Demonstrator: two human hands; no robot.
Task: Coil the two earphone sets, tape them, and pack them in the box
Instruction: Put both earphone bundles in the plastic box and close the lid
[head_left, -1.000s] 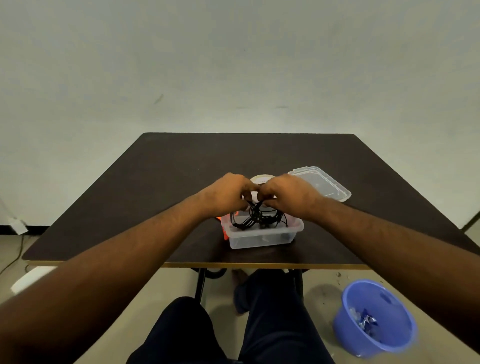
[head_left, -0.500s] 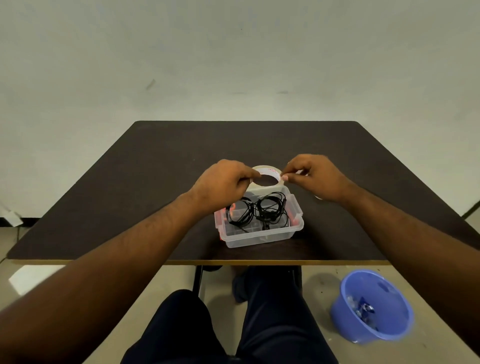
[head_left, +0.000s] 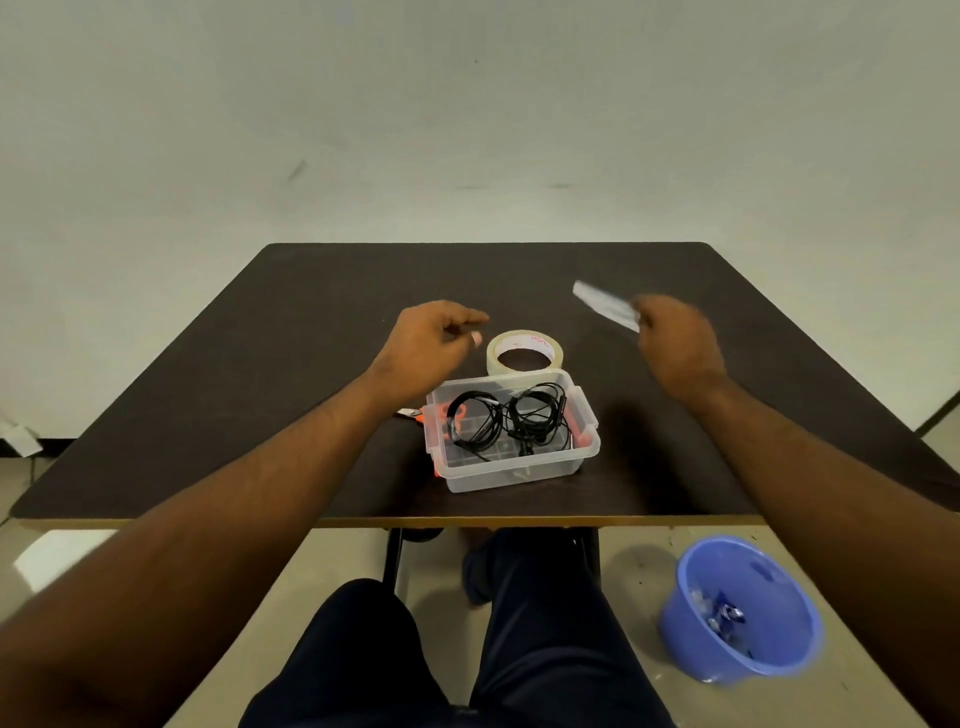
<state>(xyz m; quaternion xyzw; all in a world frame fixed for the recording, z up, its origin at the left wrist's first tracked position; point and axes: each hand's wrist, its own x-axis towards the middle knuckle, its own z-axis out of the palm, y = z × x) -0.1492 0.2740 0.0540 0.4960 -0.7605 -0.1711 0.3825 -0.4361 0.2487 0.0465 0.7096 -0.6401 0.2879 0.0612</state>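
A clear plastic box (head_left: 514, 470) stands near the table's front edge. Inside it lie two coiled black earphone sets, one on the left (head_left: 475, 423) and one on the right (head_left: 537, 415). My right hand (head_left: 675, 343) is raised behind and to the right of the box, gripping the clear lid (head_left: 605, 306), which looks blurred. My left hand (head_left: 431, 348) hovers behind and to the left of the box with loosely curled fingers and nothing in them. A roll of tape (head_left: 524, 353) lies flat just behind the box.
A small tool with orange handles (head_left: 413, 413) pokes out at the box's left side. The dark table (head_left: 260, 364) ends just in front of the box. On the floor to the right stands a blue bucket (head_left: 743, 608) with scraps in it. My knees are under the table.
Both hands have lifted out of the box and moved apart. The earphones stay coiled inside it. My right hand has taken hold of the lid and raised it to the right.
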